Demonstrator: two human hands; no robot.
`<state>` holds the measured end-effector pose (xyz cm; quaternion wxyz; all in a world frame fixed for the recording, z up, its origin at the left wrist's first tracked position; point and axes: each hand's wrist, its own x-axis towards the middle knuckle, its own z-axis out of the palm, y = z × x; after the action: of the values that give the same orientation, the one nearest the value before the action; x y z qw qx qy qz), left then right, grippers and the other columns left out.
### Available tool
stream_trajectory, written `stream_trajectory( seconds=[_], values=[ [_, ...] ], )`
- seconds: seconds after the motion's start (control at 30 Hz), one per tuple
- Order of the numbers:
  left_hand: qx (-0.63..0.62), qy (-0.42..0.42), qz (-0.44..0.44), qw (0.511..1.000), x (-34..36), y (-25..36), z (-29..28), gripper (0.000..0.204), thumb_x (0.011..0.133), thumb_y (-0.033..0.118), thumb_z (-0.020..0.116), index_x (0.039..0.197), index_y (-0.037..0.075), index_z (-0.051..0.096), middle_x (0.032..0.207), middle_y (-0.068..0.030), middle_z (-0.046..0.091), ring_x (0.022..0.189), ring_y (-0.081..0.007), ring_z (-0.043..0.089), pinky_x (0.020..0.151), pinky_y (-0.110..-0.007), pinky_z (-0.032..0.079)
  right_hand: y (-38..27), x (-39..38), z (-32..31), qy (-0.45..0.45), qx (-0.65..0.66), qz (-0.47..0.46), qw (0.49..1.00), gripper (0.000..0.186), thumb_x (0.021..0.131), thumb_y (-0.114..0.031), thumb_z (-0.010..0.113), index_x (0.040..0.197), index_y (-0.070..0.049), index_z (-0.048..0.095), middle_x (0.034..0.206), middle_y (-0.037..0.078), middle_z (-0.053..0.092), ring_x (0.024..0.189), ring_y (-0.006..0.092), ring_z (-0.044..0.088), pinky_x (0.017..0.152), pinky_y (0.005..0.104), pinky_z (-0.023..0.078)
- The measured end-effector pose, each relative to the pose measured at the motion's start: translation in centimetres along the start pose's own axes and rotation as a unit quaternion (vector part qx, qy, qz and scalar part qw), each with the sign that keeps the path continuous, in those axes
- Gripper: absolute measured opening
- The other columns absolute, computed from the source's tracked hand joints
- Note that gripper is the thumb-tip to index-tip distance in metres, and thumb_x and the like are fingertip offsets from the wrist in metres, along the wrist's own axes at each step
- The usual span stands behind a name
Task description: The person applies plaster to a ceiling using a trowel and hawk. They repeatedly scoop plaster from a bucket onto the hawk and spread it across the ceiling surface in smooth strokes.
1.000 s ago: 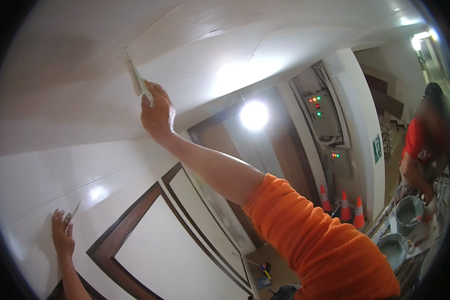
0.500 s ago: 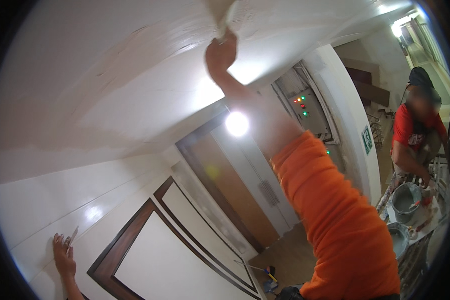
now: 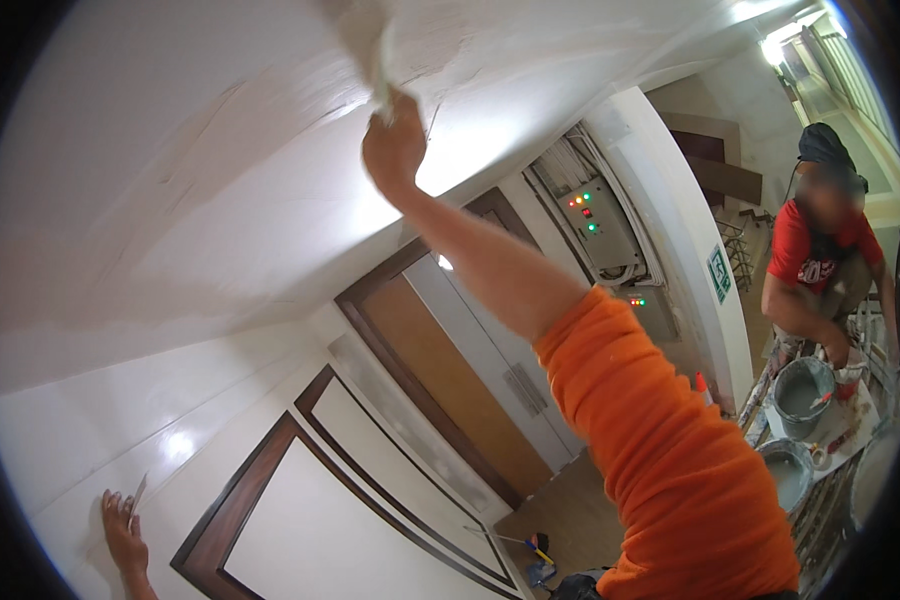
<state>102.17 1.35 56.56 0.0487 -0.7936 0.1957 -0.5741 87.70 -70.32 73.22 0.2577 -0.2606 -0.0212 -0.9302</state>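
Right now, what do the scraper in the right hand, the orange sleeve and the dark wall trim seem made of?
Scraper in the right hand: pale, but blur leaves plastic or metal open.
Orange sleeve: soft, matte cloth, judging by its gathered folds.
Dark wall trim: probably varnished wood or veneer, given its brown tone and slight sheen.

Ceiling (image 3: pixel 200 250) caps reach above right hand (image 3: pixel 394 145) and scraper (image 3: pixel 382 60); free sideways along it to the left. Person's own forearm (image 3: pixel 490 250) and orange sleeve (image 3: pixel 670 450) block the middle, between left hand (image 3: pixel 123 532) with thin blade (image 3: pixel 141 490) and the two buckets (image 3: pixel 803 390). Left hand: wall (image 3: pixel 70 440) right there, clear toward dark frame (image 3: pixel 245 490). Right side tight: co-worker (image 3: pixel 820 240) reaching in beside buckets.
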Motion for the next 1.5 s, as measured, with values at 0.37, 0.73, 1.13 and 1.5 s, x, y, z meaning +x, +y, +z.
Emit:
stream_trajectory(
  seconds=[0.37,0.73,1.13,1.5],
  values=[
    [-0.006,-0.015,-0.013,1.0,-0.8,0.1,-0.5,0.032,0.093,0.01,0.054,0.122,0.001,0.063,0.139,-0.0188,0.051,0.141,-0.0389,0.036,0.116,-0.048,0.03,2.9,12.0,-4.8,0.023,0.048,0.179,0.982,0.044,0.088,-0.004,0.059,0.131,0.002,0.054,0.131,0.015,0.056,0.117,0.0301,0.058,0.101,0.0388,0.047],
    [-0.023,-0.029,-0.031,0.999,-0.8,-2.6,0.6,0.032,0.094,0.007,0.053,0.123,-0.002,0.062,0.149,-0.0195,0.042,0.141,-0.0348,0.036,0.116,-0.04,0.031,9.0,8.8,-7.1,-0.082,0.209,0.293,0.93,0.032,0.082,-0.004,0.058,0.113,0.004,0.064,0.098,0.019,0.069,0.083,0.0327,0.07,0.072,0.0401,0.058],
    [-0.023,-0.037,-0.049,0.998,-0.3,-1.4,0.4,0.034,0.095,0.007,0.051,0.127,0.001,0.062,0.148,-0.0183,0.043,0.143,-0.035,0.033,0.118,-0.042,0.028,6.4,20.5,-6.3,0.004,0.43,0.407,0.806,0.027,0.093,-0.007,0.052,0.116,0.006,0.046,0.12,0.025,0.052,0.1,0.0374,0.062,0.08,0.0453,0.061],
    [0.006,-0.043,-0.033,0.999,-1.7,-2.7,0.6,0.033,0.097,0.012,0.05,0.128,0.004,0.061,0.148,-0.0176,0.043,0.143,-0.0357,0.033,0.119,-0.044,0.026,5.9,22.9,-14.3,-0.019,0.108,0.085,0.99,0.032,0.088,-0.011,0.062,0.113,0.009,0.062,0.1,0.02,0.068,0.089,0.0309,0.067,0.079,0.0447,0.056]
  ],
)
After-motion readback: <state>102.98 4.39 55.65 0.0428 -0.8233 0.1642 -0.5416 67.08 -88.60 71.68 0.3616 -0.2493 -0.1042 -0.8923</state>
